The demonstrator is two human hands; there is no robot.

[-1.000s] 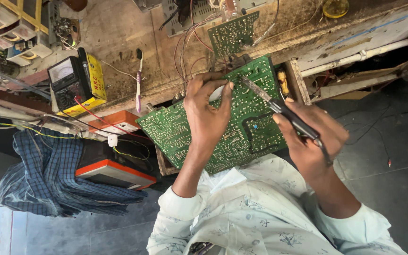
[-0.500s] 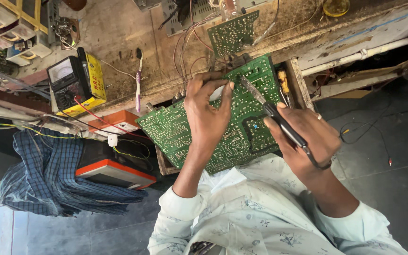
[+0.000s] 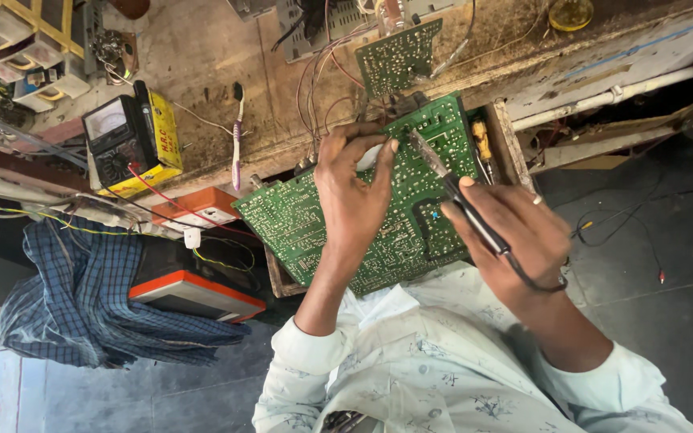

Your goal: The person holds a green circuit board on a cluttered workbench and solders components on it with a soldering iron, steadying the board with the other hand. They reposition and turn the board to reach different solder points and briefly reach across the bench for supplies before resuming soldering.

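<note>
You are mid-soldering on the green circuit board (image 3: pixel 314 228) propped against the workbench (image 3: pixel 202 64), left hand (image 3: pixel 354 188) pinching its top edge, right hand (image 3: pixel 515 240) gripping the soldering iron (image 3: pixel 455 192), whose tip likely needs steady contact.

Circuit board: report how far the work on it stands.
Done: board lies tilted, solder side up. In hand: left hand pinches a pale piece at its top edge; right hand holds the iron, tip at the board. Left: which joints are finished is too small to tell.
</note>
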